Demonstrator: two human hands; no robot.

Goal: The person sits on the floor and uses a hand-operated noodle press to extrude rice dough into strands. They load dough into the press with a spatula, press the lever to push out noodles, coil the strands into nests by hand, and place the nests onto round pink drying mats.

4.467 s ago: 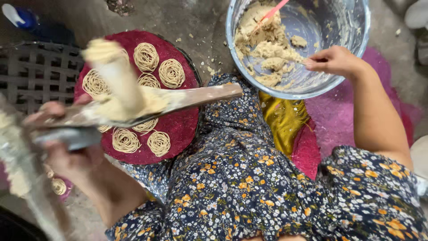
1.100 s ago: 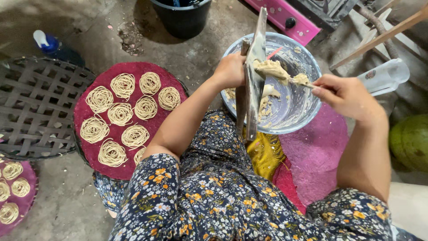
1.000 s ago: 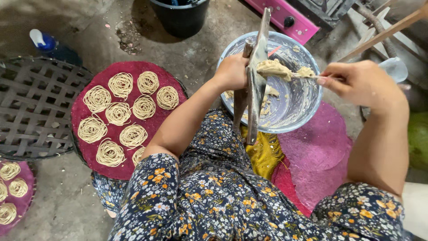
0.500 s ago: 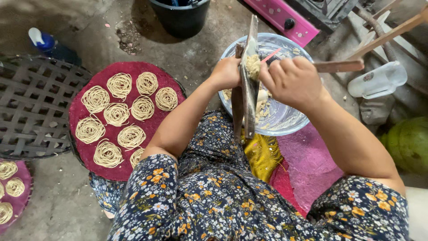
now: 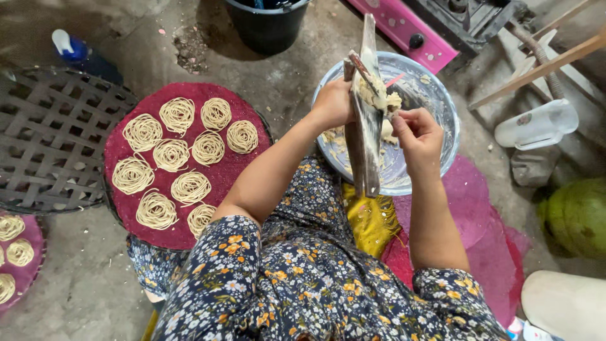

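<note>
Over the steel bowl (image 5: 435, 126), left hand (image 5: 334, 104) grips the wooden press (image 5: 366, 126), long axis near-to-far; right hand (image 5: 416, 129) pinches dough (image 5: 382, 95) just beside it.

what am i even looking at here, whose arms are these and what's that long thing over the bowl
The picture comes from a camera worn on a person's head, looking straight down, so the two arms are that person's own. They sit on the ground in a flowered dress.

The left hand grips a long wooden press that stands nearly upright over a metal bowl of pale dough. The right hand is at the press, its fingers touching the dough packed near the top.

To the left lies a round red mat bearing nine coiled noodle nests. Beside it is a dark woven tray, and another mat with nests shows at the left edge. A black bucket and a pink stove stand beyond.
</note>
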